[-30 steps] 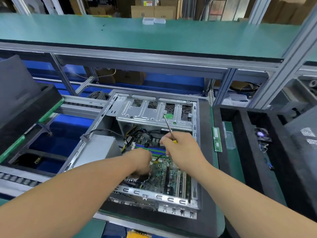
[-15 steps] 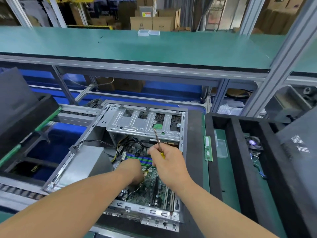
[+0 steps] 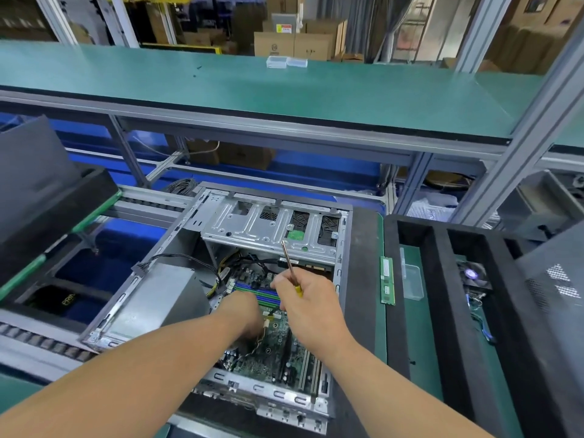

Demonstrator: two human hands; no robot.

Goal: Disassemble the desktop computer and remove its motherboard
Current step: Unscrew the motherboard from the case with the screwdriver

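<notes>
The open desktop case (image 3: 360, 279) lies on its side in front of me. Its green motherboard (image 3: 271, 355) shows inside, with blue and green memory slots near the middle. A silver drive cage (image 3: 252, 229) spans the far end, and the grey power supply (image 3: 158, 298) sits at the left. My right hand (image 3: 313, 308) grips a screwdriver (image 3: 289, 263) with a yellow handle, its shaft pointing up and away. My left hand (image 3: 243, 314) reaches down into the case over the board beside a small white connector (image 3: 266, 320); its fingers are hidden.
A loose memory stick (image 3: 387, 279) and a clear plastic box (image 3: 412, 279) lie on the green mat to the right. Black foam trays (image 3: 442, 279) at the right hold a small fan (image 3: 471, 275). A black tray (image 3: 47, 216) stands at the left, a green shelf (image 3: 284, 90) overhead.
Both hands stay over the motherboard in about the same place. The view has tilted up a little, so the case sits lower in frame. The screwdriver is still held.
</notes>
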